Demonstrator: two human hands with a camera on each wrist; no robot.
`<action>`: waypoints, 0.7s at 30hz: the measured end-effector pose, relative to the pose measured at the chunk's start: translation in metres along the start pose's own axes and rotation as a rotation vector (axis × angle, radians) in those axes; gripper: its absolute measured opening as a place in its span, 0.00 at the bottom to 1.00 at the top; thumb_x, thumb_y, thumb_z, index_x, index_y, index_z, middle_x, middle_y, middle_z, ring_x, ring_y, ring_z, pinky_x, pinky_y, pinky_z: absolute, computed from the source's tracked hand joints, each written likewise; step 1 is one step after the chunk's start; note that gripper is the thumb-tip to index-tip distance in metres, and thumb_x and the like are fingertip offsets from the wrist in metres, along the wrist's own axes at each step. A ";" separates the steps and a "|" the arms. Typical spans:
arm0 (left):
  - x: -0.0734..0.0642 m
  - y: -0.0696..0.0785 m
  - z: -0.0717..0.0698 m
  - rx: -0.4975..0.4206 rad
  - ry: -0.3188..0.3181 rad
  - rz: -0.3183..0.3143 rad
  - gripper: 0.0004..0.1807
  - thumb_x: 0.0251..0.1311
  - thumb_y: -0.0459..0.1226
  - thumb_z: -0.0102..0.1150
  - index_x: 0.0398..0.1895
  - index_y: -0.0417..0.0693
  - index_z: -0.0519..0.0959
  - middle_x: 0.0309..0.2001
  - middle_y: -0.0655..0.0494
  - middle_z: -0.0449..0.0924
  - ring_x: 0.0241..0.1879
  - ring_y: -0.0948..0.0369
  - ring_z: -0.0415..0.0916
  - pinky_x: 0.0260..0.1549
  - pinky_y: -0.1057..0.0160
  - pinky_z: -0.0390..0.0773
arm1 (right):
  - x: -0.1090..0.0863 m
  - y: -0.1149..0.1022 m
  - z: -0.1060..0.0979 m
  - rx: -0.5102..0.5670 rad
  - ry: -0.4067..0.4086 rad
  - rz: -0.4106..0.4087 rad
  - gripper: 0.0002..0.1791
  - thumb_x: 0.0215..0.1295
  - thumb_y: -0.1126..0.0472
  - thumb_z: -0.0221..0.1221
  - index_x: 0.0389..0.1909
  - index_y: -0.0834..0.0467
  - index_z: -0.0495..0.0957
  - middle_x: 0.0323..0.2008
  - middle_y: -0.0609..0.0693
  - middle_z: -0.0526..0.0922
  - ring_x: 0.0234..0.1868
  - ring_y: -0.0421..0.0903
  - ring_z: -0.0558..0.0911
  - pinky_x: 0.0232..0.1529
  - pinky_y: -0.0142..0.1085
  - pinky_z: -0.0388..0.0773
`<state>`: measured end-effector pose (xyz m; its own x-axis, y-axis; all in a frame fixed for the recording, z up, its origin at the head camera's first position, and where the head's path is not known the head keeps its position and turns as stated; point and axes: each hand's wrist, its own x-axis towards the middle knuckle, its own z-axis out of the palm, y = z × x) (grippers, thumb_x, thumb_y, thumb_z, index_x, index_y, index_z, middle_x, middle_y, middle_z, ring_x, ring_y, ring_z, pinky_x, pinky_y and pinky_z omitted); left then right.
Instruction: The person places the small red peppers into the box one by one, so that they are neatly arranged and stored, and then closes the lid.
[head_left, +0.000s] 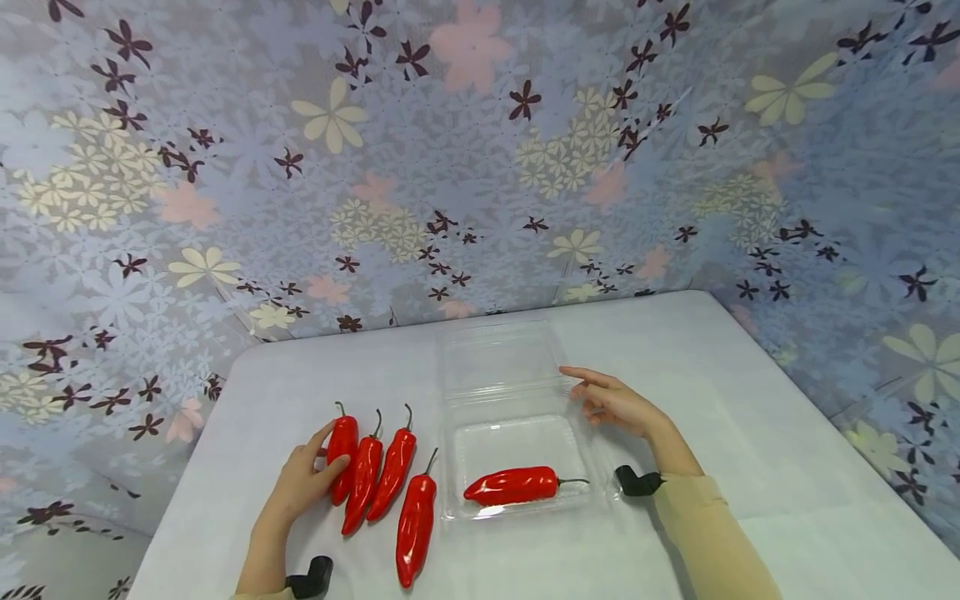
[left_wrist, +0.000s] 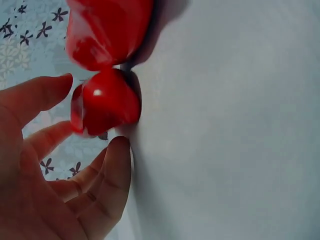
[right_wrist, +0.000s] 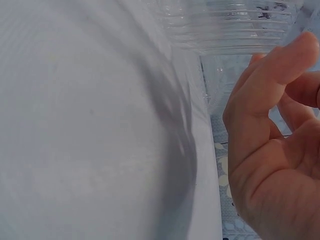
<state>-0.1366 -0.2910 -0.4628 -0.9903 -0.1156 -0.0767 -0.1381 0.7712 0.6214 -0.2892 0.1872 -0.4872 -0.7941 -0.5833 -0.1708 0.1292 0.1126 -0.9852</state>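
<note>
Several glossy red chili peppers with thin dark stems lie on the left half of the table. My left hand (head_left: 302, 479) is at the leftmost pepper (head_left: 343, 442), thumb on the near side and fingers beyond. In the left wrist view, the fingers are spread loosely around this pepper (left_wrist: 107, 102), without a plain grip. A clear plastic clamshell box (head_left: 517, 433) lies opened flat, its lid (head_left: 495, 358) toward the wall. One pepper (head_left: 513, 485) lies crosswise in its tray. My right hand (head_left: 618, 404) hovers at the box's right side, index finger extended toward the lid, holding nothing.
Two more peppers (head_left: 365, 483) (head_left: 393, 473) lie close beside the leftmost one, and another pepper (head_left: 416, 529) lies nearer the front. A white cloth covers the table (head_left: 750, 467). Flower-patterned fabric (head_left: 480, 167) rises behind its back edge.
</note>
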 end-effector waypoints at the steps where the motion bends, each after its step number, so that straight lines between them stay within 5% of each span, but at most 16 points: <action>1: 0.001 0.000 0.001 0.013 0.009 0.004 0.36 0.60 0.42 0.60 0.69 0.42 0.58 0.48 0.35 0.71 0.42 0.46 0.73 0.35 0.49 0.80 | -0.001 0.000 0.000 0.000 -0.002 -0.003 0.28 0.74 0.59 0.45 0.72 0.57 0.54 0.45 0.57 0.68 0.28 0.43 0.69 0.28 0.33 0.72; 13: 0.024 0.006 0.003 0.079 0.015 -0.011 0.38 0.60 0.42 0.59 0.70 0.39 0.56 0.49 0.34 0.72 0.45 0.44 0.72 0.37 0.48 0.80 | -0.003 -0.001 -0.002 0.003 -0.001 -0.010 0.27 0.74 0.62 0.42 0.72 0.58 0.52 0.47 0.60 0.66 0.26 0.42 0.69 0.26 0.33 0.71; 21: 0.024 0.005 -0.001 0.070 0.009 -0.074 0.38 0.59 0.39 0.57 0.70 0.38 0.55 0.49 0.31 0.73 0.43 0.44 0.75 0.36 0.49 0.80 | 0.004 0.001 0.001 0.018 -0.012 0.000 0.27 0.74 0.63 0.40 0.72 0.56 0.52 0.46 0.59 0.66 0.25 0.41 0.70 0.25 0.31 0.72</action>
<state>-0.1609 -0.2904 -0.4605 -0.9772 -0.1797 -0.1131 -0.2121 0.8023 0.5580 -0.2916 0.1847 -0.4885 -0.7870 -0.5928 -0.1709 0.1403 0.0978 -0.9853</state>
